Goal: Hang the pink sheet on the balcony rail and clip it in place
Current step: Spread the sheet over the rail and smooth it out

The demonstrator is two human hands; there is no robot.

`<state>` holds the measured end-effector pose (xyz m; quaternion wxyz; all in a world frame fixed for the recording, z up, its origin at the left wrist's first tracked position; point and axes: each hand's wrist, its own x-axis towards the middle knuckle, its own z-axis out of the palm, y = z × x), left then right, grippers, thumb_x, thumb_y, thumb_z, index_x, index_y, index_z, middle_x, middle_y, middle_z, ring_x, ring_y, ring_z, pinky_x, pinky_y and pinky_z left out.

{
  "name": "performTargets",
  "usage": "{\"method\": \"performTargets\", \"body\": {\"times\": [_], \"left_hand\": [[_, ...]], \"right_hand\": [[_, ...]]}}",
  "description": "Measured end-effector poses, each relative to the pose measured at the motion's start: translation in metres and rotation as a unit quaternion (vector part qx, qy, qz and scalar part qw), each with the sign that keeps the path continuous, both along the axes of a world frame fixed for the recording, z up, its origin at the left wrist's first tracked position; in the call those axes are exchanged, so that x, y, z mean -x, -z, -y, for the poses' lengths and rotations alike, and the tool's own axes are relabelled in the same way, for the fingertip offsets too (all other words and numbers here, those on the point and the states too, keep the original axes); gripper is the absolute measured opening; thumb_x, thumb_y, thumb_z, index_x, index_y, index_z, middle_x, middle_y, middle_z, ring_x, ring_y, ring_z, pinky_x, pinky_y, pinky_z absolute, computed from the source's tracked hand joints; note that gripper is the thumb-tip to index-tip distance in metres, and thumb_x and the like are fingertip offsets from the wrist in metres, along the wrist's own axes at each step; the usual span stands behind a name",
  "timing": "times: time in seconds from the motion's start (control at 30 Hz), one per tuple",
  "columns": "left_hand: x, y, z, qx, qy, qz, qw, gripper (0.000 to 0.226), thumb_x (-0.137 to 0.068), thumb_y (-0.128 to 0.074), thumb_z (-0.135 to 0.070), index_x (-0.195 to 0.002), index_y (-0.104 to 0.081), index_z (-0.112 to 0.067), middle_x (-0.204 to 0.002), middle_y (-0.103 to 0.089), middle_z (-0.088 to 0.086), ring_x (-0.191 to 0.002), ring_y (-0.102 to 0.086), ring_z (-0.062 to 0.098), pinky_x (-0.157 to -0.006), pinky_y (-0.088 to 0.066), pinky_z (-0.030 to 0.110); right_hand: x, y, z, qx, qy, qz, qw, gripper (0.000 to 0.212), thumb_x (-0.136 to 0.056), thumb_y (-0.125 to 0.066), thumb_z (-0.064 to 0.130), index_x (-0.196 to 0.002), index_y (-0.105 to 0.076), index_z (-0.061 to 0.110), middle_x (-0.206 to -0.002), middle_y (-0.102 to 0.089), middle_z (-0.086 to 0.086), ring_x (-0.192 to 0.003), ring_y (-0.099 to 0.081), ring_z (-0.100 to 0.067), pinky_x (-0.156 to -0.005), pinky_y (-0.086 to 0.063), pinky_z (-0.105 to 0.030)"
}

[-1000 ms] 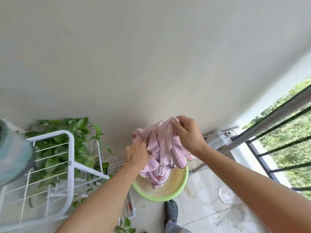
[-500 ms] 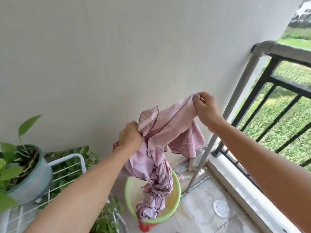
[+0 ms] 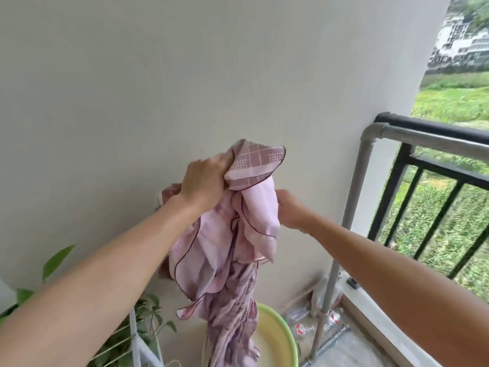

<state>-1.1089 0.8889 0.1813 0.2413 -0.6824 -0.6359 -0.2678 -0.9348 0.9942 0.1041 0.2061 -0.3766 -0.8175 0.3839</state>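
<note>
Left hand (image 3: 205, 181) is now riding higher than right hand (image 3: 289, 209). Half a sec ago it was the lower one. The two are also sitting much closer together, both up above the green basin (image 3: 275, 337). Pink sheet (image 3: 225, 247) is bunching up between them instead of stretching across.

Left hand is gripping a wad of the sheet, fingers curled tight round it, back of hand facing the cam. A checked corner w/ dark trim is flopping out over the top of the fist. Right hand is holding a fold on the sheet's right side, a bit nearer the basin. Its knuckles are showing but fingertips are hiding behind the cloth, so exact pinch can't be told.

Rest of the sheet is hanging straight down in a twisted rope, its tail dropping into the basin. It's hanging well apart from the rail.

Balcony rail (image 3: 434, 127), black w/ vertical bars, is running up & to the right of the basin. Grey pipe frame (image 3: 354, 186) is standing just inside it, its post coming down to the floor just right of the basin. Clear plastic bottles (image 3: 301, 327) are lying on the floor right beside the basin, by the post's foot. Left of the basin a white wire rack (image 3: 135, 340) is standing w/ leafy plants (image 3: 57, 260) around it. Plain wall (image 3: 158, 75) is rising behind the basin. Grass (image 3: 449, 102) & bldgs (image 3: 460, 41) are showing past the rail.
</note>
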Motion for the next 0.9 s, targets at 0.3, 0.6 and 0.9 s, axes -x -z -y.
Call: {"method": "performTargets", "body": {"times": [0.3,0.6,0.9], "left_hand": [[0.062,-0.017,-0.001,-0.041,0.034,-0.117,0.992,0.072,-0.067,-0.043,-0.013,-0.139,-0.041,-0.015,-0.079,-0.069,0.015,-0.049,-0.062,0.038,-0.041,-0.05,0.039],[0.035,-0.156,-0.07,-0.197,0.114,-0.113,0.967,0.035,-0.079,-0.05,-0.015,-0.11,-0.061,-0.002,-0.086,-0.067,0.026,-0.063,-0.063,0.049,-0.053,-0.047,0.044],[-0.111,-0.247,-0.133,-0.273,0.228,-0.084,0.931,0.029,-0.091,-0.052,-0.024,-0.116,-0.057,-0.009,-0.095,-0.066,0.021,-0.076,-0.063,0.045,-0.061,-0.04,0.041]], "right_hand": [[-0.004,-0.037,-0.014,-0.188,0.025,-0.074,0.979,0.038,-0.088,-0.052,0.009,-0.057,-0.033,0.017,-0.054,-0.037,0.002,-0.057,-0.028,-0.014,-0.049,-0.026,-0.029],[-0.051,-0.171,-0.005,-0.317,0.127,-0.151,0.928,0.043,-0.089,-0.059,0.024,-0.057,-0.036,0.01,-0.055,-0.029,0.011,-0.049,-0.026,0.001,-0.046,-0.023,-0.024],[-0.174,-0.276,0.002,-0.369,0.322,-0.167,0.856,0.03,-0.076,-0.051,0.021,-0.052,-0.032,0.019,-0.057,-0.028,0.002,-0.049,-0.023,-0.002,-0.046,-0.021,-0.024]]}}
